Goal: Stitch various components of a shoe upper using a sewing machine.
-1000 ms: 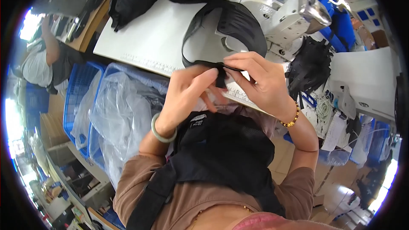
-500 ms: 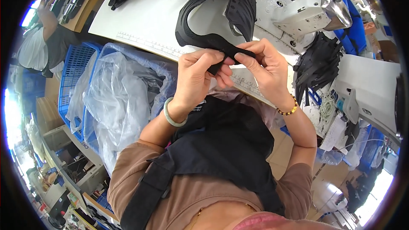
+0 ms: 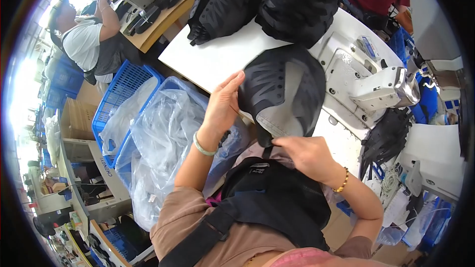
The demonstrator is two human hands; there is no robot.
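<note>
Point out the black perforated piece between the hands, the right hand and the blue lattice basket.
Black perforated piece (image 3: 268, 85): head view, dark outer side.
Right hand (image 3: 309, 157): head view, back of hand.
Blue lattice basket (image 3: 120, 89): head view, side wall.

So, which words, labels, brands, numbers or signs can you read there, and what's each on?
I'm not copying wording out, only placing it:
Light grey panel below the blue basket: one line of dark capitals, legible, left unquoted.
Black apron: small pale print, too blurred to read.
Sewing machine: blue and white label on its base, too small.
Black patterned piece: no lettering I can make out.
</note>
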